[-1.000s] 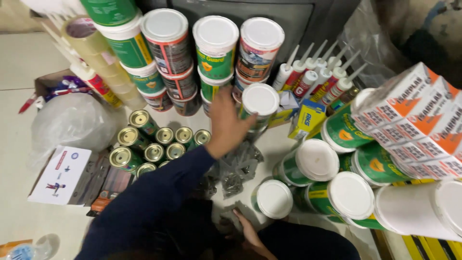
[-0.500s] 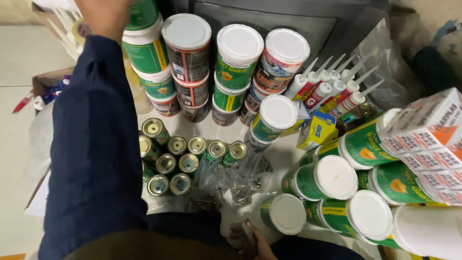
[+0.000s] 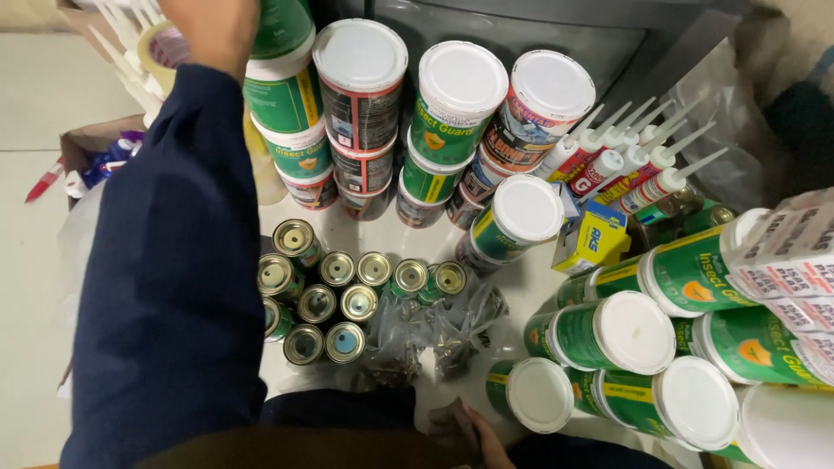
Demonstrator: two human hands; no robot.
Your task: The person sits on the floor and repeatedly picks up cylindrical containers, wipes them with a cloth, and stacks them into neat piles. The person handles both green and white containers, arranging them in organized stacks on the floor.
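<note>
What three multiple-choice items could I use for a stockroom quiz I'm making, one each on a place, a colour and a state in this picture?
1. Where is the left hand?
A. on a wooden crate
B. on the green can at the top left
C. on a glass bottle
2. What colour are the lids of the big tubs?
A. red
B. black
C. white
3. How do the small tins stand?
A. upright
B. on their sides
C. stacked in layers
B: the hand grips that can at the top edge. C: every lid shown is white. A: their round tops face the camera.
</note>
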